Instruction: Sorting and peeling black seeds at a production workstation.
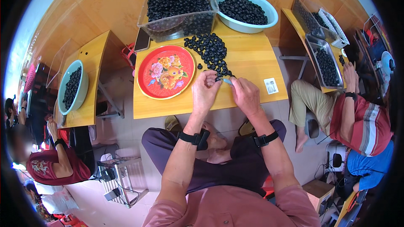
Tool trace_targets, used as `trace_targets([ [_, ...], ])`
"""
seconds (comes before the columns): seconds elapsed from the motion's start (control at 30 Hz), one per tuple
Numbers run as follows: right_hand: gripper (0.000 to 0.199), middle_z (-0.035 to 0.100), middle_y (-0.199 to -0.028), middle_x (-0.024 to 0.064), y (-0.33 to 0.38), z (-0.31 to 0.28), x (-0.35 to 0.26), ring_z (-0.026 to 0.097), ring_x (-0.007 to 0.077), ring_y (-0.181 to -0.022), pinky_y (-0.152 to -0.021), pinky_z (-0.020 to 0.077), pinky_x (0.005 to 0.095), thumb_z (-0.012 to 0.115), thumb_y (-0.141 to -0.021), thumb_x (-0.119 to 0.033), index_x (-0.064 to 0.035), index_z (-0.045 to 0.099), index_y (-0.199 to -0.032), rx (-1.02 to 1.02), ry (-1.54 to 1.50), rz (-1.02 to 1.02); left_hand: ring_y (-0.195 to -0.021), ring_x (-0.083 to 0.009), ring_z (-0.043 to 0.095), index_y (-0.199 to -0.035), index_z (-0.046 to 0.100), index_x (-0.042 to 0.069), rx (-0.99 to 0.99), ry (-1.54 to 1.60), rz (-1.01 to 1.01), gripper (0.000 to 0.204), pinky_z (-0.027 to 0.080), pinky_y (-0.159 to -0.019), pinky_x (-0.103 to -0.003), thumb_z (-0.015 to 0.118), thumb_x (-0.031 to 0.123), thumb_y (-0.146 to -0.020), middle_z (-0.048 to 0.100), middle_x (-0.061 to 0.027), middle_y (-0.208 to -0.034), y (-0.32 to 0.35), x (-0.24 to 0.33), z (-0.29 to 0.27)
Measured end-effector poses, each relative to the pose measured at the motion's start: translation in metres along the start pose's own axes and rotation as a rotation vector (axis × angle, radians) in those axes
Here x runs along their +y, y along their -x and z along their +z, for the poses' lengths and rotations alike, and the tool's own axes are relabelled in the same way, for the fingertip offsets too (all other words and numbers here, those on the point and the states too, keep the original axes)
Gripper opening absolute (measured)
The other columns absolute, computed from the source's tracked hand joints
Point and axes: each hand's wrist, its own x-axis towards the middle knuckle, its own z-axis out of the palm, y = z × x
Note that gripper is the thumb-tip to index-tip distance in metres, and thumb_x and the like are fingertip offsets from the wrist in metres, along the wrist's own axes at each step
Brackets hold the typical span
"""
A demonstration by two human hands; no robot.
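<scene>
Sitting at a small wooden table [248, 65], a person is working both hands at the near end of a loose pile of small black rings [210, 50] that is spilling toward them across the tabletop. The left hand [205, 91] is curling its fingers inward, fingertips pinching at a black ring at the pile's near edge. The right hand [245, 95] is lying just beside it, fingers closed around a thin pale blue piece [227, 81] whose tip is pointing left toward the left fingertips. Whether the two hands are touching cannot be told. A red round tray with a flower pattern [167, 72] is sitting to the left of the pile. At the far edge of the table, a clear plastic bin [179, 10] and a pale green basin [246, 11] are standing side by side, both heaped with the same black rings. A dark phone [142, 40] is lying left of the bin.
</scene>
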Motion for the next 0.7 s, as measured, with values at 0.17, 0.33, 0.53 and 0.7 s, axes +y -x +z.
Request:
trace_targets([
  [0.17,0.012,0.056,-0.075,0.0083,-0.0010,-0.0014,-0.0013,0.060,0.0270,-0.069,-0.060,0.0485,0.0395,0.067,-0.088,-0.008,-0.0056,0.064,-0.100,0.031,0.017,-0.041,-0.075,-0.0096,0.062,-0.110,0.066,0.000,-0.022,-0.063,0.032,0.031,0.053,-0.071,-0.024,0.076,-0.003,-0.080,0.069,-0.0062,-0.090,0.0005,0.0009,0.0012],
  [0.33,0.012,0.055,-0.074,0.0081,-0.0005,0.0003,-0.0017,0.060,0.0266,-0.069,-0.060,0.0485,0.0393,0.066,-0.088,-0.007,-0.0060,0.064,-0.100,0.024,0.012,-0.046,-0.075,-0.0104,0.062,-0.110,0.066,0.000,-0.018,-0.076,0.053,0.031,0.053,-0.071,-0.025,0.076,-0.003,-0.080,0.069,-0.0064,-0.089,0.0007,-0.0006,-0.0004],
  [0.53,0.011,0.055,-0.073,0.0083,0.0003,-0.0005,-0.0024,0.060,0.0265,-0.069,-0.059,0.0488,0.0394,0.065,-0.088,-0.007,-0.0064,0.065,-0.100,0.019,0.018,-0.027,-0.076,-0.0105,0.063,-0.111,0.066,0.000,-0.026,-0.076,0.036,0.031,0.053,-0.072,-0.025,0.075,-0.003,-0.081,0.068,-0.0055,-0.089,0.0017,0.0004,0.0007],
  [0.7,0.012,0.055,-0.074,0.0087,0.0017,0.0017,-0.0015,0.061,0.0269,-0.069,-0.059,0.0494,0.0397,0.064,-0.089,-0.007,-0.0063,0.065,-0.101,0.002,0.007,-0.019,-0.077,-0.0101,0.063,-0.112,0.065,0.001,-0.044,-0.040,0.017,0.033,0.053,-0.073,-0.025,0.076,-0.004,-0.081,0.067,-0.0045,-0.090,0.0009,-0.0031,-0.0007],
])
